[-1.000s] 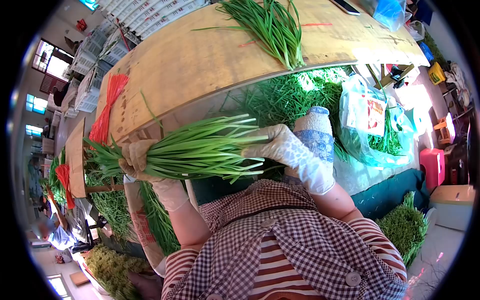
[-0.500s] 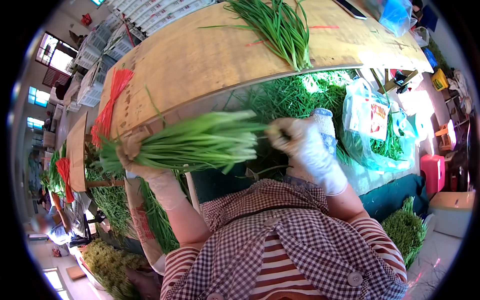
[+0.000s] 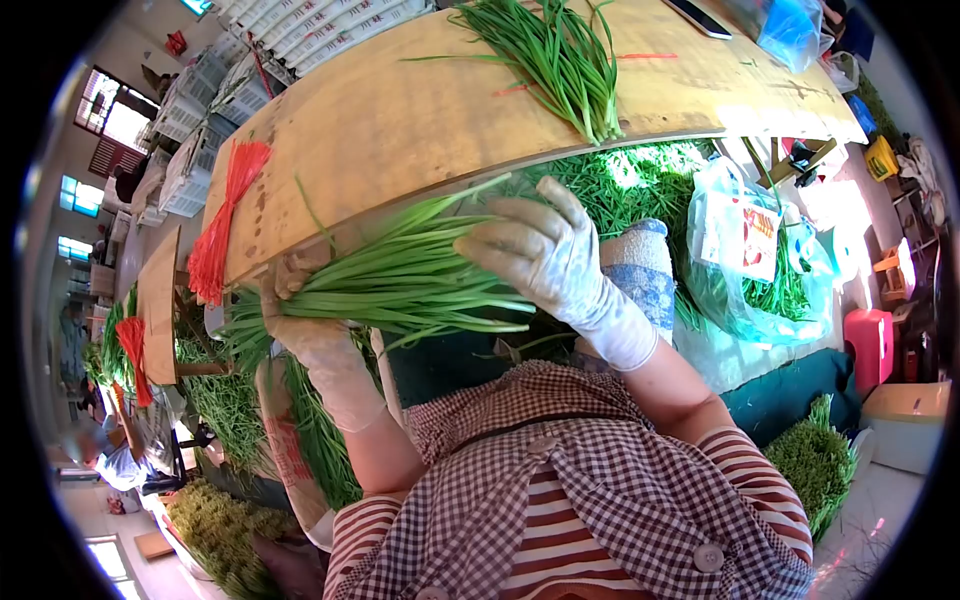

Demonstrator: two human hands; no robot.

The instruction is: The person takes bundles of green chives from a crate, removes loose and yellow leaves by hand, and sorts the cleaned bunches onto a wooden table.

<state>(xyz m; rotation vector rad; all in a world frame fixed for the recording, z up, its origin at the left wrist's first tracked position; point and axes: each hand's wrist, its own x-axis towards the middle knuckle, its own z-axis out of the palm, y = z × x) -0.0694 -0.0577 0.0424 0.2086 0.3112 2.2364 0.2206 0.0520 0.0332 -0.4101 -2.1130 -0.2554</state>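
Note:
My left hand, in a whitish glove with soiled fingers, is closed around a bunch of garlic chives. The bunch lies nearly level in front of my body, with its pale stem ends fanned out to the right and its leaf ends past my left wrist. My right hand, gloved too, is at the stem ends, its thumb raised and its fingers stretched towards the stalks. Whether the fingertips touch the stalks I cannot tell. Another bunch of garlic chives rests on the wooden table above.
Red tie strips hang over the table's left end. Loose greens are heaped under the table edge. A plastic bag stands to the right, and a phone lies at the far edge. Another person is at far left.
My right hand has moved up and left to the stem ends, and its fingers have opened out. The bunch in my left hand has shifted slightly right, its stems more spread.

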